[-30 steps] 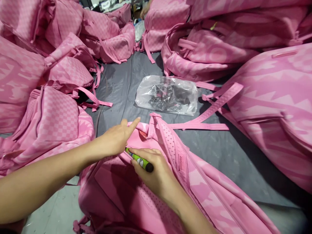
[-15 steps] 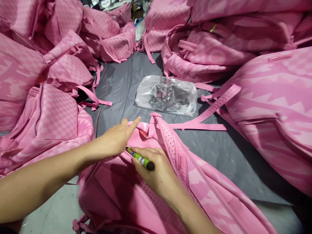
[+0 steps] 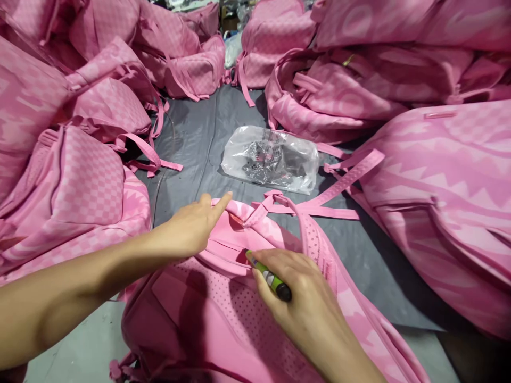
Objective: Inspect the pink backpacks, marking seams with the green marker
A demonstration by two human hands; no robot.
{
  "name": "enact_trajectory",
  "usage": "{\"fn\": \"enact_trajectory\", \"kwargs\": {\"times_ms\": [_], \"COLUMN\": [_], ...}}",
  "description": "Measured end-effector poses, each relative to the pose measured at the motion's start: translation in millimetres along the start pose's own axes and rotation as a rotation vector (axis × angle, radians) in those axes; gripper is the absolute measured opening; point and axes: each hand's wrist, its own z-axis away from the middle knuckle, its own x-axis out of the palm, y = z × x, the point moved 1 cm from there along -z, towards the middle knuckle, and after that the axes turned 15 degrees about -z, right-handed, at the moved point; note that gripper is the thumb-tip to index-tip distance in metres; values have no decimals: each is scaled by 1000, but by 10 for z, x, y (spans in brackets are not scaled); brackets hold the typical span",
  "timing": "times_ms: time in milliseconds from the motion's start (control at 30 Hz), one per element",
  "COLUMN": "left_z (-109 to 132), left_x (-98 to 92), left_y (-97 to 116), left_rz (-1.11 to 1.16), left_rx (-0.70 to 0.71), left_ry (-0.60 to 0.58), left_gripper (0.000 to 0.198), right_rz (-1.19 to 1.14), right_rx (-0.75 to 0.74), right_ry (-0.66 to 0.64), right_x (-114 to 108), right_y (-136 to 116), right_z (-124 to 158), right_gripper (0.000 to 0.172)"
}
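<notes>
A pink backpack [image 3: 223, 314] lies back-side up in front of me on a grey table [image 3: 199, 143]. My left hand [image 3: 191, 226] rests flat on its top edge, index finger stretched toward the carry handle. My right hand [image 3: 295, 298] is closed round a green marker pen [image 3: 268, 276], whose tip touches the seam at the top of the mesh back panel. A pink shoulder strap [image 3: 315, 239] runs past the right hand to the bag's top.
A clear plastic bag [image 3: 273, 159] with dark small parts lies on the table beyond the backpack. Piles of pink backpacks [image 3: 80, 175] [image 3: 439, 181] crowd the left, right and far sides, with loose straps [image 3: 343, 181] trailing onto the grey surface.
My right hand with the pen has slid to the right along the top seam. The shoulder strap has shifted right with it. My left hand has stayed in place.
</notes>
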Motion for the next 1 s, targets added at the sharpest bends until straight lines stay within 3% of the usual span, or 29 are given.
{"fn": "enact_trajectory", "kwargs": {"times_ms": [100, 233, 367, 467, 567, 700, 1000], "left_z": [22, 40, -72, -222, -317, -287, -293], "left_x": [-24, -156, -269, -205, -96, -68, -30], "left_y": [8, 29, 207, 424, 567, 574, 576], "left_rz": [-1, -69, -174, -224, -255, -272, -248], "left_rx": [-7, -9, 216, 334, 308, 271, 182], "left_ry": [-16, -34, 50, 132, 220, 283, 229], "left_gripper": [90, 90, 106, 121, 115, 96, 92], "right_rz": [24, -151, -240, -161, -51, 5, -20], "right_rx": [10, 80, 172, 192, 174, 125, 162], "right_ry": [-10, -32, -143, -177, -147, -127, -197], "right_x": [-14, -5, -4, -19, -42, -76, -11], "right_y": [3, 35, 31, 3, -12, -20, 12], "right_z": [2, -37, -86, -94, -66, -21, -100], "right_gripper": [24, 23, 24, 26, 26, 25, 23]}}
